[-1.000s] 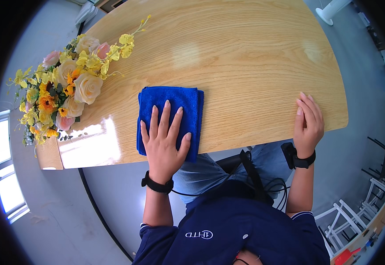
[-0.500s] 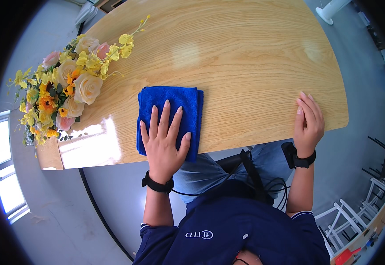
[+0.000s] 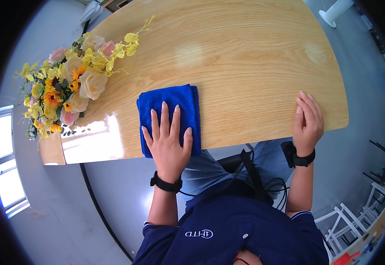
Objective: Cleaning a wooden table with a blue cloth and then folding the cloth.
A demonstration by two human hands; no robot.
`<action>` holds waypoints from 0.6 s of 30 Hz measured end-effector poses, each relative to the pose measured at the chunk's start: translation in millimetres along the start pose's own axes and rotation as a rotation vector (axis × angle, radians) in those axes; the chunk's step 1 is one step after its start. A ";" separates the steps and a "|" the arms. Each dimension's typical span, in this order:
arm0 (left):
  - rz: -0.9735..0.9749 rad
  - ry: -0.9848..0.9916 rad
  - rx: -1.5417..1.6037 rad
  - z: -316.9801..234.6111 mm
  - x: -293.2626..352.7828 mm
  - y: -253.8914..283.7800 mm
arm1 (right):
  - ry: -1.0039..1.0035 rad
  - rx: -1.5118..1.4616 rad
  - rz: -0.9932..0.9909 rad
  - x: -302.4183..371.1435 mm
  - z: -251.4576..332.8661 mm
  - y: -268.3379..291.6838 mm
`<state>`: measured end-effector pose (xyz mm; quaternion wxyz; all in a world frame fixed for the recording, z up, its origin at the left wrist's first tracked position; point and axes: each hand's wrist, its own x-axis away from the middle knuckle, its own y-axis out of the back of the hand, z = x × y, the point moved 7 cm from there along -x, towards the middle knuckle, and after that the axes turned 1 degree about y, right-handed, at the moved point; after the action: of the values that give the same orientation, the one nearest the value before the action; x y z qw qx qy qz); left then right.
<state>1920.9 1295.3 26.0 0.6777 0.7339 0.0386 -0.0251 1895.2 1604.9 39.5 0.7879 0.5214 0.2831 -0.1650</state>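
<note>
Where the left hand (image 3: 169, 152) rests, the squarish cloth (image 3: 187, 113) looks fuzzy.

The left hand (image 3: 169, 151) lies flat, palm down and splayed; the right hand (image 3: 308, 128) is loosely bent; both forearms (image 3: 164, 206) reach forward.

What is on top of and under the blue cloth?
The left hand lies palm down on the blue cloth. The cloth lies on the wooden tabletop; anything tucked underneath is covered.
</note>
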 end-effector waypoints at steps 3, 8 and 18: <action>-0.013 0.036 -0.003 -1.8 0.8 0.6 | 0.003 -0.008 -0.004 -0.3 -0.8 0.6; -0.015 0.033 0.017 -1.2 1.8 0.9 | 0.011 -0.010 -0.004 0.4 -1.1 1.1; -0.058 -0.093 0.095 7.1 -7.6 8.5 | 0.007 -0.006 0.003 2.6 -2.2 1.2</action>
<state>1914.2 1287.4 34.6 0.6420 0.7620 0.0270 -0.0807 1897.3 1607.5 38.1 0.7886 0.5201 0.2855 -0.1614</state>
